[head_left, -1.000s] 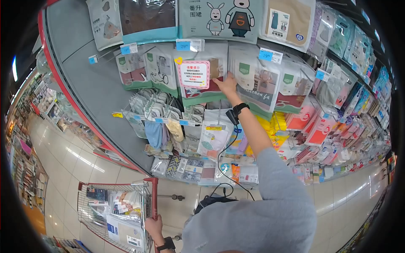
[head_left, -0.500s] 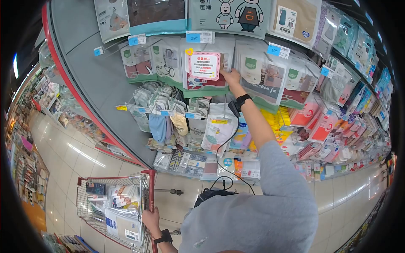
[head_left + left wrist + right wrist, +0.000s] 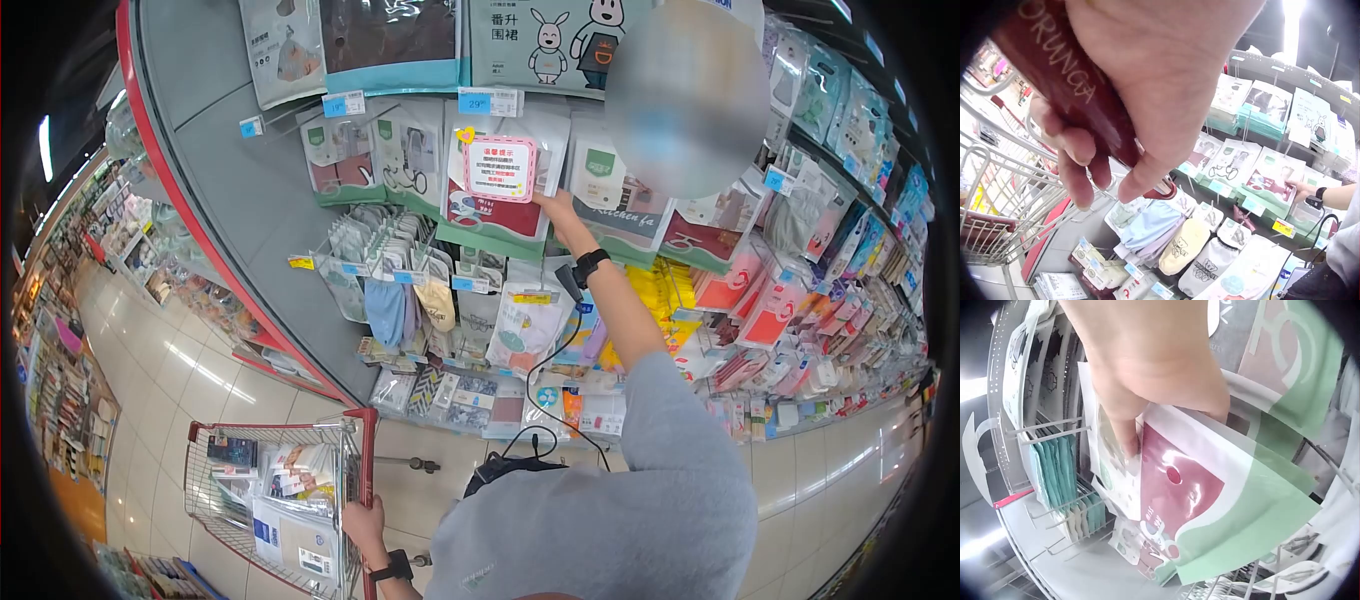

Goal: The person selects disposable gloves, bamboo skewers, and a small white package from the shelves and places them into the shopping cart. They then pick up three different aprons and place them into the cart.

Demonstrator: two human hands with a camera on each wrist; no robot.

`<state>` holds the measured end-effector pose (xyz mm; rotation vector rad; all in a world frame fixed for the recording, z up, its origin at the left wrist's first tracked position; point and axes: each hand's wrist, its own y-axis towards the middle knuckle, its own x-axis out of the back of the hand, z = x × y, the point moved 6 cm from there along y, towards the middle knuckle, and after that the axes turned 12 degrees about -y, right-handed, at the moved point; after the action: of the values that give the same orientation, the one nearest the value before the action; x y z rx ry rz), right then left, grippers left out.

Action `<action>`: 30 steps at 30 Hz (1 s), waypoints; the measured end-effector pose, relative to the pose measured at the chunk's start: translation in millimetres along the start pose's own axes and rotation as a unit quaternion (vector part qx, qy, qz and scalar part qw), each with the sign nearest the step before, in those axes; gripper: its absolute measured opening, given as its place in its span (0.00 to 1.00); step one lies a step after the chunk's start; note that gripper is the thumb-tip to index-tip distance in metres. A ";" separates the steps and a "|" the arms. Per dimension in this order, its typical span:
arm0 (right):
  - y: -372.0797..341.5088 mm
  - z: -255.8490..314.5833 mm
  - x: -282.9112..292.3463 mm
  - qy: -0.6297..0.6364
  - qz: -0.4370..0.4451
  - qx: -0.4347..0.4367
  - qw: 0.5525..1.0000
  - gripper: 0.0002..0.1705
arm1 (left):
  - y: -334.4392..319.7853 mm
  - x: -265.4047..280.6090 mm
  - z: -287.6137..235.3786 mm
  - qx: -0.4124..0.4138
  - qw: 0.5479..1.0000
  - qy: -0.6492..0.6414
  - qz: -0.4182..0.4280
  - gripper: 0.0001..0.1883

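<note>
At the right edge of a flat, clear-fronted package (image 3: 505, 218) with dark red fabric inside and a green bottom band is my right hand (image 3: 567, 222). The right wrist view shows the thumb on the front of this package (image 3: 1185, 465) and the other fingers behind it, pinching its edge. A pink-bordered notice card (image 3: 499, 169) hangs before it in the head view. Low at the left, my left hand (image 3: 362, 522) grips the red handle (image 3: 368, 455) of a shopping cart. Close up in the left wrist view, the left hand (image 3: 1154, 69) curls round that dark red handle (image 3: 1069, 75).
The wire cart (image 3: 190, 470) holds several packaged goods. Similar packages (image 3: 410, 150) hang on hooks on both sides. Below are sleeve covers (image 3: 385, 310) and yellow packs (image 3: 672, 290). A cable (image 3: 530, 375) hangs from my right wrist. A round blur (image 3: 688, 95) covers the upper right shelf.
The shelf has shifted rightward in the head view. My right hand has moved slightly lower along the package's right edge, and more red fabric shows. The left hand stays on the cart handle.
</note>
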<state>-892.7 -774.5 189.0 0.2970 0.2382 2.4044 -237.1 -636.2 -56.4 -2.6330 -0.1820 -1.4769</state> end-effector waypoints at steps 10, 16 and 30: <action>-44.8 39.5 -1.9 0.044 0.003 0.079 0.996 0.17 | -0.7 -5.2 5.6 -0.010 1.000 -0.012 -0.002 0.23; -138.7 92.8 2.0 0.150 0.058 -0.005 0.987 0.20 | 4.7 -17.0 22.2 -0.003 0.999 -0.040 0.033 0.25; -267.4 -10.2 -121.4 0.131 0.372 -0.404 0.826 0.18 | -38.6 -7.9 7.7 0.046 0.989 -0.113 0.078 0.22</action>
<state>-640.4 -657.2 94.4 -0.4227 -0.9440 3.0179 -241.0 -597.3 -65.4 -2.6659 -0.0607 -1.0950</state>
